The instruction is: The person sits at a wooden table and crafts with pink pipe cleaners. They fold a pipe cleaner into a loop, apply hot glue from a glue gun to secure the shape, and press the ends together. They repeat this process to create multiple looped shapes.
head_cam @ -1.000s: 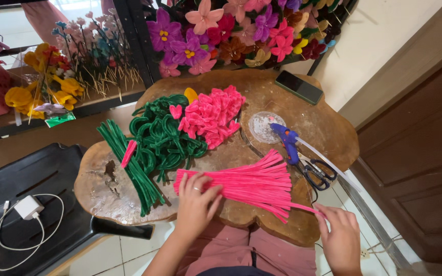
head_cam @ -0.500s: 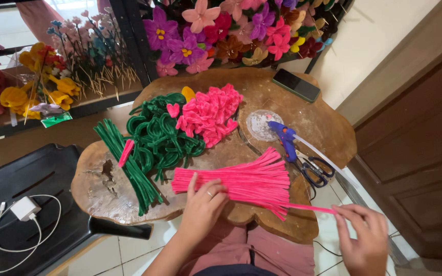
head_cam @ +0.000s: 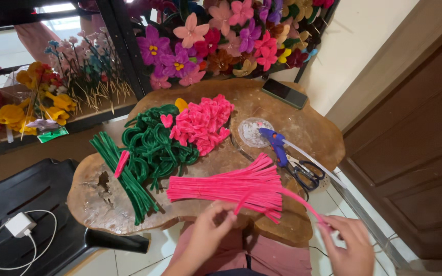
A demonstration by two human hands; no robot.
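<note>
Two hands work at the near edge of a round wooden worktop (head_cam: 303,117), seen from above. Going left to right: on the far left, a black chair (head_cam: 37,204) holds a white charger and cable (head_cam: 19,227). On the worktop's left side lies a bundle of straight green pipe cleaners (head_cam: 124,179), then a heap of curled green ones (head_cam: 154,145), then a pile of small pink folded shapes (head_cam: 203,122).

Near the middle, my left hand (head_cam: 208,230) comes up from below, its fingers (head_cam: 221,214) loosely curled and touching the near edge of a fanned bundle of pink pipe cleaners (head_cam: 231,186). I cannot tell if they pinch a strand. The bundle's long axis runs left to right, tight at its left end and splayed at its right, lying just beyond the left hand, which is the nearer of the two.

One pink strand (head_cam: 300,202) trails from the fan, down and right, off the worktop edge to my right hand (head_cam: 349,243), whose fingers are closed on its end, palm turned inward, held out past the rim.

Farther right sit a blue glue gun (head_cam: 277,145), black-handled scissors (head_cam: 305,174) and, at the far side, a dark phone (head_cam: 284,93). Shelves of handmade flowers (head_cam: 216,41) stand behind.
</note>
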